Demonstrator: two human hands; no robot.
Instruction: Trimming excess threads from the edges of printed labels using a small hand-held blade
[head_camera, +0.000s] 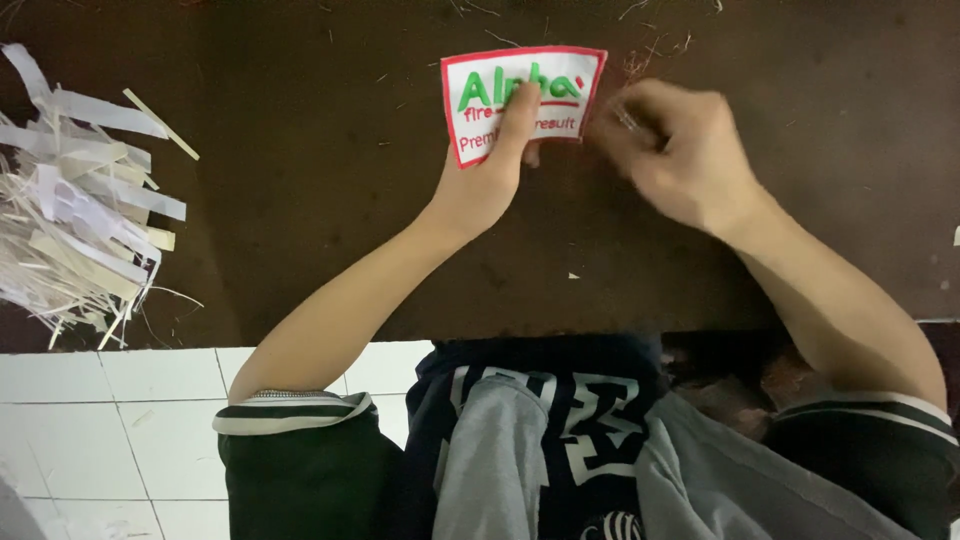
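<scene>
A white embroidered patch (560, 85) with a red border and green and red lettering lies on the dark brown table (300, 200). My left hand (490, 175) holds the patch, thumb pressed across its middle and fingers under its lower edge. My right hand (670, 150) is right beside the patch's right edge, fingers curled around a small thin metal tool that is blurred by motion; what the tool is cannot be made out.
A heap of white paper strips (75, 200) sits at the table's left edge. Loose threads (650, 55) are scattered on the table behind the patch. White floor tiles (120, 420) show below the table's front edge, beside my dark sleeves and lap.
</scene>
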